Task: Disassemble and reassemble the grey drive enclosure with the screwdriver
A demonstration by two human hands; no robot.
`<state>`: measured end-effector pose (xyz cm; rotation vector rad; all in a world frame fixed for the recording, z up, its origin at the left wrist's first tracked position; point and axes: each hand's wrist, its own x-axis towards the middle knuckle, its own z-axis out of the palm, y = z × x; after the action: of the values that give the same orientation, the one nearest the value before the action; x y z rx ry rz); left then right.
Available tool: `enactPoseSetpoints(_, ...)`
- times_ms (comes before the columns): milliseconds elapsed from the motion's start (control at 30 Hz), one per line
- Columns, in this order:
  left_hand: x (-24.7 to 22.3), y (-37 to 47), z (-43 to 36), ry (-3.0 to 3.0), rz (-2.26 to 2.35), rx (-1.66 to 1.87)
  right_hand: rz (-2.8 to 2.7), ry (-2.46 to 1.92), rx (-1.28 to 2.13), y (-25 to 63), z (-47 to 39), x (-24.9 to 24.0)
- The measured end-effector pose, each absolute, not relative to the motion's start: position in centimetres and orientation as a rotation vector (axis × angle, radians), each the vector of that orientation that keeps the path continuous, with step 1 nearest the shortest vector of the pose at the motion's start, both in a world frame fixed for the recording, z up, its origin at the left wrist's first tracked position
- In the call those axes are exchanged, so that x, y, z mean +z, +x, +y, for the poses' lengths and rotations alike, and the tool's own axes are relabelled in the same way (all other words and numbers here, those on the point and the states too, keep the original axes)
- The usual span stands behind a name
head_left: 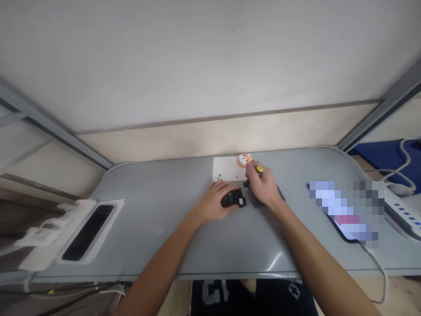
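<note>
Black device with green circuit board (234, 199), one, mid-scene on the grey table (148, 237), grasped in the left hand (215, 202). Yellow-ended screwdriver (259, 170), one, clasped in the right hand (265, 188), tip near the device's far right corner. White sheet (226, 168), far side, bearing small dark pieces (219, 176).

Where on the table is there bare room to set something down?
The widest bare patch of table lies between the black slab and the left hand. Another lies between the forearms; a third between the right forearm and the pixelated phone. Crowded: the middle, with the right hand, screwdriver, black device and white sheet close together.
</note>
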<state>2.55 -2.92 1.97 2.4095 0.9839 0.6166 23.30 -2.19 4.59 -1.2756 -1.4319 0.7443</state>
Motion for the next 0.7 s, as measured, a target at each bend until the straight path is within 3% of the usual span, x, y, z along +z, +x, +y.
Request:
enactPoseSetpoints(233,1.5,2.5,-2.7,2.428,0.944,0.686,-1.255,-0.839,1.08,21.9,-2.1,5.1)
enactPoseSetpoints(500,1.3,2.4,-2.9,2.543,0.96,0.668,-0.979,-0.585,1.399,21.2,-2.2,5.2)
enactPoseSetpoints(700,1.0,2.2,-2.8,2.569,0.962,0.687,-0.962,-0.603,1.442,21.7,-2.5,5.7)
